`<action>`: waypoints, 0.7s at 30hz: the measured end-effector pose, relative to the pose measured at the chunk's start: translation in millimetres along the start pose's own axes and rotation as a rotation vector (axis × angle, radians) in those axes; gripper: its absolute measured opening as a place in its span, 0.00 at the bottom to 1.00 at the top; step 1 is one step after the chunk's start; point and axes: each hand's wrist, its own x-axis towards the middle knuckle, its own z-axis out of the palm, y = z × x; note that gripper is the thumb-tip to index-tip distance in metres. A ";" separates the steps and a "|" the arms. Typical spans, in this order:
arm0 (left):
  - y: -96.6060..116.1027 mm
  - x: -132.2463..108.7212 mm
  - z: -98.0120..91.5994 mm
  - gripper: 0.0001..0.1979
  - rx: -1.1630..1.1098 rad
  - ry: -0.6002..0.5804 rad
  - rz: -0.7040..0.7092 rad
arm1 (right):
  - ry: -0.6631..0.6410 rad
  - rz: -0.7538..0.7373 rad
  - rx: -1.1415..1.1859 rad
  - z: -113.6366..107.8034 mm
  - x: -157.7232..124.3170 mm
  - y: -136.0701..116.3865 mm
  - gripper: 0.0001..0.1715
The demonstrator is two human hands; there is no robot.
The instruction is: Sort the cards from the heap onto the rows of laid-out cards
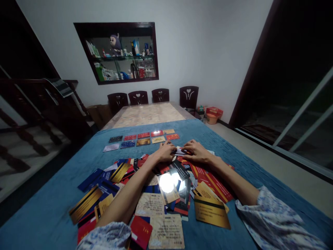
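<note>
Where cards lie heaped on the counter, I see the left hand and right hand pinching a pale card.

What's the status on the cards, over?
Left hand, right hand: both at a pale card. Two card rows laid out beyond. Left forearm and glare cover part of the pile.

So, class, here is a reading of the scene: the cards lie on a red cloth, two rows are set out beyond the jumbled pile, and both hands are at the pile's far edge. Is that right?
Not quite: the cloth is blue, as the head view shows. The two rows of cards beyond the jumbled pile and both hands at its far edge stand.
</note>
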 end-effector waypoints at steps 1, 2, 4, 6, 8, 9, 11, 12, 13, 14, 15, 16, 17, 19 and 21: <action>-0.5 0.0 -0.1 0.16 0.006 -0.005 -0.008 | 0.005 -0.008 0.006 -0.1 0.2 0.1 0.23; -0.8 -0.1 -0.5 0.16 0.012 -0.013 -0.014 | 0.012 -0.016 0.015 -0.4 0.3 -0.1 0.22; -0.9 -0.9 -2.2 0.17 0.020 -0.029 -0.018 | 0.030 -0.040 0.034 -1.4 0.5 -1.4 0.21; -0.7 -1.9 -4.9 0.18 0.018 -0.041 -0.024 | 0.048 -0.066 0.047 -2.6 0.6 -3.3 0.21; -1.1 -2.7 -7.7 0.18 0.007 -0.047 -0.032 | 0.058 -0.088 0.053 -3.1 1.1 -4.6 0.22; -1.7 -2.9 -8.8 0.19 0.001 -0.051 -0.038 | 0.061 -0.095 0.055 -2.9 1.5 -4.8 0.22; -3.7 -2.7 -10.3 0.19 -0.013 -0.057 -0.050 | 0.071 -0.108 0.060 -1.5 3.0 -4.0 0.24; -4.9 -2.4 -10.6 0.19 -0.023 -0.053 -0.056 | 0.080 -0.116 0.062 -0.3 4.0 -3.2 0.24; -6.3 -2.2 -10.7 0.19 -0.035 -0.045 -0.064 | 0.091 -0.125 0.063 1.1 5.1 -2.2 0.25; -7.7 -1.9 -10.5 0.20 -0.052 -0.030 -0.070 | 0.105 -0.133 0.064 2.7 6.3 -1.2 0.26; -9.1 -1.8 -10.2 0.20 -0.070 -0.009 -0.076 | 0.121 -0.139 0.064 4.3 7.6 -0.3 0.28; -10.3 -1.7 -9.9 0.20 -0.086 0.011 -0.082 | 0.136 -0.140 0.062 5.9 8.8 0.5 0.28; -11.4 -1.7 -9.5 0.20 -0.099 0.028 -0.086 | 0.152 -0.134 0.058 7.4 9.9 1.0 0.29; -13.4 -1.9 -8.7 0.21 -0.110 0.048 -0.084 | 0.179 -0.105 0.048 9.9 11.6 1.4 0.28; -15.1 -1.9 -8.0 0.21 -0.106 0.065 -0.066 | 0.199 -0.064 0.029 11.8 12.6 0.9 0.26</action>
